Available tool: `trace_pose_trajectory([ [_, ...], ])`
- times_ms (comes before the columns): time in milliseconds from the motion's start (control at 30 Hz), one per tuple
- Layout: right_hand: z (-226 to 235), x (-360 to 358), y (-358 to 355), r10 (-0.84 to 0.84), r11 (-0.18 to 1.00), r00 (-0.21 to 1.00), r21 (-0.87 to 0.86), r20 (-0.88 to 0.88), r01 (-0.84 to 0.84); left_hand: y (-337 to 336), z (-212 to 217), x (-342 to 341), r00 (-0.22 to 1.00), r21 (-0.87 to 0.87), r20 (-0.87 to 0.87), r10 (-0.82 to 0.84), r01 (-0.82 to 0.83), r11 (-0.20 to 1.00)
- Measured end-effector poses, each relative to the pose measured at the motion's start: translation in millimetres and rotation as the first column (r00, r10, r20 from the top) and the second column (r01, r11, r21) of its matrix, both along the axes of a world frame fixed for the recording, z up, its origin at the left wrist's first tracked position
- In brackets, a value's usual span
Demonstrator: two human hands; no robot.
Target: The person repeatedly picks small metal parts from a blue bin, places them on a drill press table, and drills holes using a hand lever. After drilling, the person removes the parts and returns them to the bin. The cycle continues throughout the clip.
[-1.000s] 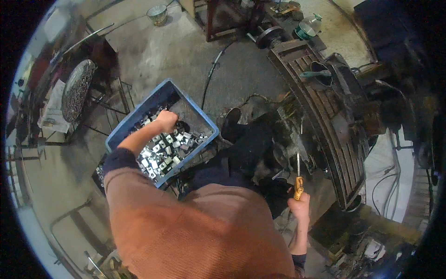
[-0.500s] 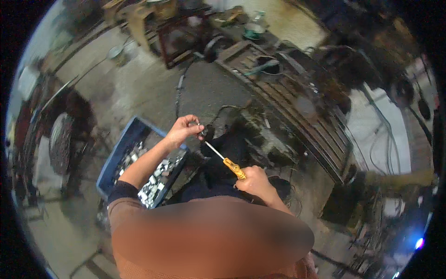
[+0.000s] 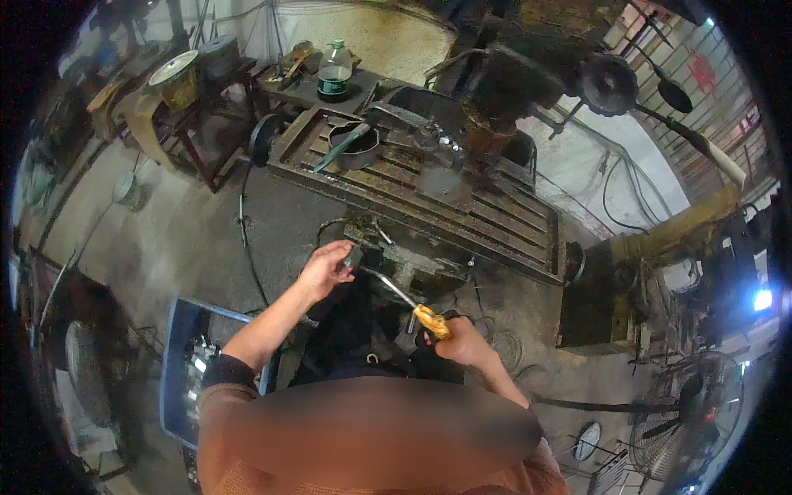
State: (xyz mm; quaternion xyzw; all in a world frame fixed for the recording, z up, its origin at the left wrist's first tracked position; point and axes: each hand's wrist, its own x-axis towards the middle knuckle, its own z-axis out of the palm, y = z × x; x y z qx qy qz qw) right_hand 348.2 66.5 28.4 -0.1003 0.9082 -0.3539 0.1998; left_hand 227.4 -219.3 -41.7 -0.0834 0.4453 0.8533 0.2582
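Two bare hands face each other before the person's body. The left hand pinches a small dark block between thumb and fingers. The right hand is wrapped around a yellow-handled tool, its thin metal shaft pointing toward the block. At lower left, a blue bin holds small metal pieces. Ahead, a slotted machine bed bears a dark round pan.
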Motion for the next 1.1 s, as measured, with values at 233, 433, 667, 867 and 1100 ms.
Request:
trace_pose_trajectory([
  [233, 10.2, 16.8, 32.8, -0.092, 0.995, 0.983, -0.033, 0.156, 0.098, 58.7, 12.9, -16.0, 0.981, 0.171, -0.034, -0.193, 0.196, 0.966],
  [433, 1.5, 16.5, 62.9, -0.242, 0.967, 0.97, 0.087, 0.028, 0.238, 90.0, 22.6, -55.2, 0.928, -0.242, -0.234, -0.29, 0.234, 0.942],
  [667, -5.0, -73.9, 103.1, -0.478, 0.791, 0.863, -0.505, -0.161, 0.344, 146.7, 79.4, -143.8, 0.318, -0.743, -0.606, -0.729, -0.554, 0.375],
  [867, -85.8, -121.3, 118.3, -0.566, 0.782, 0.823, -0.341, -0.038, 0.522, 181.7, 76.3, -198.9, 0.143, -0.723, -0.283, -0.948, -0.681, 0.113],
  [1100, -101.0, -84.9, 109.1, -0.68, 0.729, 0.593, -0.483, -0.431, 0.484, 188.8, 66.3, -192.5, 0.159, -0.649, -0.415, -0.896, -0.742, 0.169],
])
